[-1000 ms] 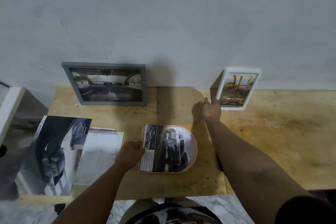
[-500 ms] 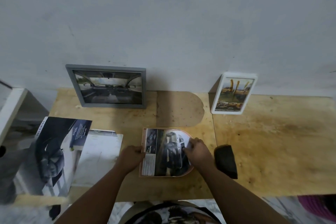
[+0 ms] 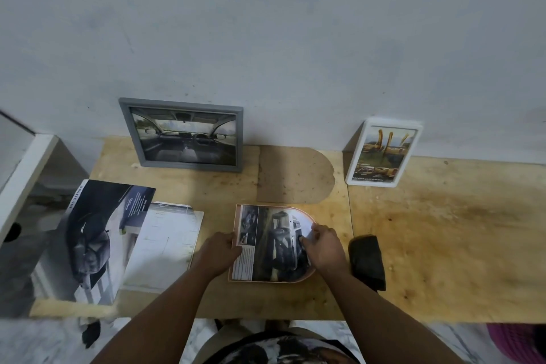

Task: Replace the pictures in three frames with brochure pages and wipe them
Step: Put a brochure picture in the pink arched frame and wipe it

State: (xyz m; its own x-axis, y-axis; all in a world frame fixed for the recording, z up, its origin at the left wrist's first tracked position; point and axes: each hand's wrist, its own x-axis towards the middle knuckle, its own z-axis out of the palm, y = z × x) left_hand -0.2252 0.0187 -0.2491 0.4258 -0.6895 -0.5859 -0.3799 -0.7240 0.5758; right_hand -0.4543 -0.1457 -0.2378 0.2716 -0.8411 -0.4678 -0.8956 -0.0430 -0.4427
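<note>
Head view, arched frame: the arched frame (image 3: 273, 244) lies flat on the wooden table (image 3: 443, 239) between your two hands, with a brochure page of a truck in it.
Head view, long axis: it runs across you, straight edge toward your left hand (image 3: 220, 251), rounded end toward your right hand (image 3: 323, 247).
Head view, left hand: it rests at the frame's straight edge, fingers curled against that edge as if bracing it. Whether they grip the edge I cannot tell.
Head view, right hand: it sits on the rounded end, fingertips pressed on the page with fingers bent. It looks like pressing, not grasping.
Head view, backing board: the arched backing board (image 3: 295, 176) lies just beyond the frame, away from you, closer to your right hand.
Head view, cloth: the dark cloth (image 3: 366, 260) is just outside your right wrist.
Head view, other frames: the grey frame (image 3: 186, 134) leans on the wall beyond your left hand, the white frame (image 3: 382, 154) beyond your right.
Head view, brochures: the brochures (image 3: 97, 233) lie outside your left forearm.
Judgement: you seem to be seating the page. Next, the board wants your right hand.
</note>
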